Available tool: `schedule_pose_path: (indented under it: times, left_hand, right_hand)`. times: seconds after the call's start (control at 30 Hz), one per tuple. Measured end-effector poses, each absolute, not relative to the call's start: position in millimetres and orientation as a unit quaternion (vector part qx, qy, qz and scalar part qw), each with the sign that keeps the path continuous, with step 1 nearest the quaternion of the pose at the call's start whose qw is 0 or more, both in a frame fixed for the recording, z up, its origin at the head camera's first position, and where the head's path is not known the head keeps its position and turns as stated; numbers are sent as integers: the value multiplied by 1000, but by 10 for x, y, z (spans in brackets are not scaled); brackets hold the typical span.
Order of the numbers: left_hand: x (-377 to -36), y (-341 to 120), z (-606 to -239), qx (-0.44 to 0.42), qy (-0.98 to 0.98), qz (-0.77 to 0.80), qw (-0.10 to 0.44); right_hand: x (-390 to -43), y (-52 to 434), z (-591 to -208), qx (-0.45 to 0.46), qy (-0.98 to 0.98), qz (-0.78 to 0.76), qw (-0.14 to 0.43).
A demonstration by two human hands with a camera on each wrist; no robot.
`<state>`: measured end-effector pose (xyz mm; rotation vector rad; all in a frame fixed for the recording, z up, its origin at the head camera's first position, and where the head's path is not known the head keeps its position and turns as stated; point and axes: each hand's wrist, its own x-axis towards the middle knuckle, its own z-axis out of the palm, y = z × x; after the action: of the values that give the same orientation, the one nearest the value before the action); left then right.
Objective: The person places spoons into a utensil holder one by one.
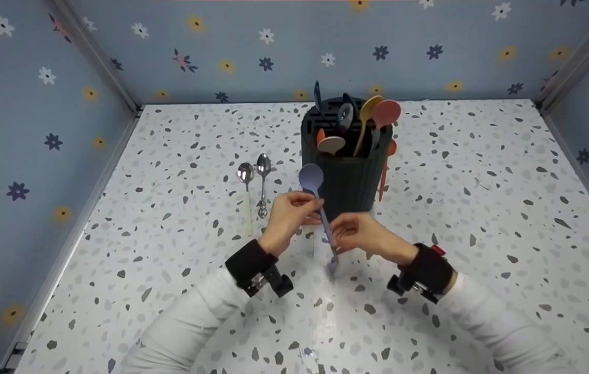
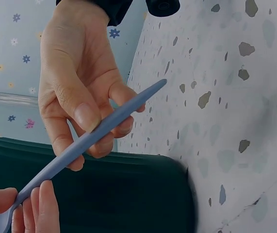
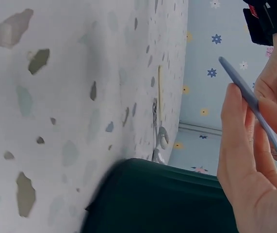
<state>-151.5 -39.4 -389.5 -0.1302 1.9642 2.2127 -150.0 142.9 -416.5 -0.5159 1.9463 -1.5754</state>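
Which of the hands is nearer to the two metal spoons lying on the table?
Left. The left hand is just right of the metal spoons, pinching the blue spoon. The right hand pinches its handle farther right, in front of the dark holder.

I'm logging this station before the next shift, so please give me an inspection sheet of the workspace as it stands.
Surface: speckled white terrazzo-pattern tabletop, no spills seen.
Job's things: lilac spoon held off the table, bowl end away from the person; dark ribbed utensil holder just behind it, holding several coloured spoons.
Clutter: two metal spoons lying side by side left of the holder; an orange spoon against the holder's right side.
Grips: left hand pinches the spoon's upper handle; right hand pinches its lower handle.
Cables: nothing seen.
Surroundings: blue flower-print walls on three sides; black wrist bands carrying the cameras.
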Motion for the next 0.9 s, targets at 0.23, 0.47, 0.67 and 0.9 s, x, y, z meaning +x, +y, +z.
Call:
schedule_pose_path:
  times: [0.23, 0.47, 0.67, 0.9]
  left_hand:
    - [-1528, -357, -3691, -17, 659, 748, 73]
    - [-1544, -300, -3466, 6, 664, 746, 51]
    - [-1581, -257, -3277, 31, 674, 737, 34]
    - [-1639, -221, -3062, 49, 674, 737, 14]
  right_hand:
    - [-1535, 1450, -3975, -207, 738, -585, 266]
    - [-1565, 1484, -3753, -230, 744, -583, 232]
    - [-1606, 1528, -3567, -239, 748, -582, 213]
    - [-1647, 1530, -3349, -236, 765, -571, 183]
